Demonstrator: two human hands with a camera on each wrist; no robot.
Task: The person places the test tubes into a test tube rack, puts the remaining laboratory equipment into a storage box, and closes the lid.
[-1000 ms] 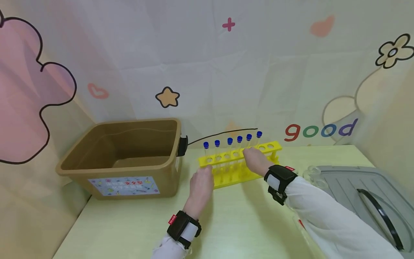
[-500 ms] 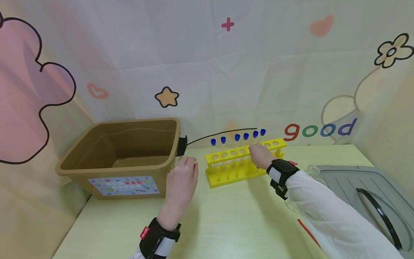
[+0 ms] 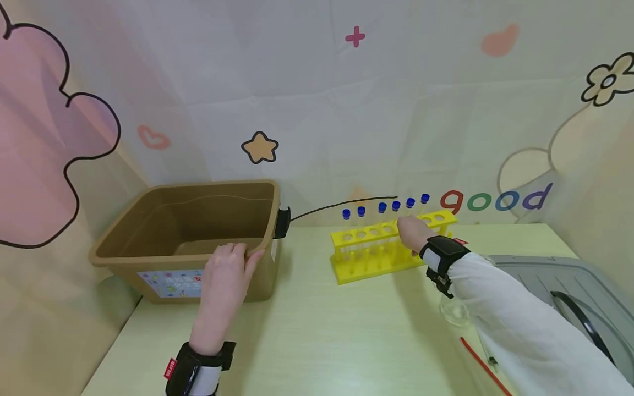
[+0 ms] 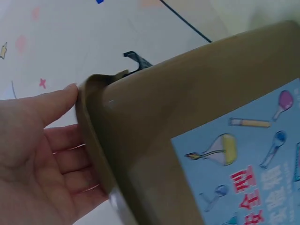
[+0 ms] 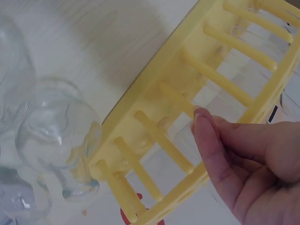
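Note:
My right hand (image 3: 414, 233) pinches the upper plate of a yellow test tube rack (image 3: 369, 268), thumb and forefinger meeting at its near edge in the right wrist view. Several capped test tubes (image 3: 382, 208) with blue tops stand in the rack's holes. On the left, my left hand (image 3: 225, 280) is at the front rim of a brown plastic bin (image 3: 163, 260). The left wrist view shows its thumb (image 4: 56, 104) by the rim's corner and its other fingers loosely extended, their tips hidden behind the rim.
A grey lid (image 3: 540, 269) with a black handle lies at the right, partly behind my sleeve. Glass flasks (image 5: 58, 133) stand near the rack. A thin red stick (image 3: 484, 366) lies on the table in front. A printed cloth (image 3: 307, 82) hangs behind.
My left hand has left the rack's left end and moved left to the bin's front rim. The rack has shifted right along with my right hand, which keeps its grip.

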